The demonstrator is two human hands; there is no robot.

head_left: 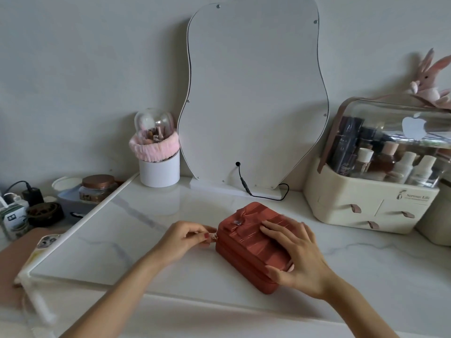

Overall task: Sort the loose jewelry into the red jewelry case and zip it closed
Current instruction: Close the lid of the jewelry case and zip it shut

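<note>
Nearest to us, two bare forearms reach up from the lower edge onto a white marble-patterned table point(151, 215). The right hand point(296, 258) lies across the near right part of the red jewelry case point(246, 242), its fingers spread and nearly straight over the pleated lid while the thumb hooks against the case's near side. We cannot tell how firmly it presses. The left hand point(181, 236) sits just left of the case, thumb and forefinger pinching a small metallic zipper pull point(214, 236) at the case's left corner; the remaining fingers are curled under. The case itself rests flat on the table, near its centre, turned at an angle to the table's edge, with the lid down and a bow point(238, 222) on its far end.

Farther back, we see a wavy-edged mirror point(253, 93) leaning upright against the wall, a black cable point(244, 182) running down from its lower part to its base. Left of the mirror stands a white cup point(159, 173) wrapped in a pink headband, with a clear dome over it. At far right sits a cream cosmetics organizer point(366, 203) with a clear lid, bottles inside it, and a pink plush rabbit point(428, 81) on top. At far left, beyond the table's edge, we see a lidded jar point(97, 189) and assorted small clutter.
</note>
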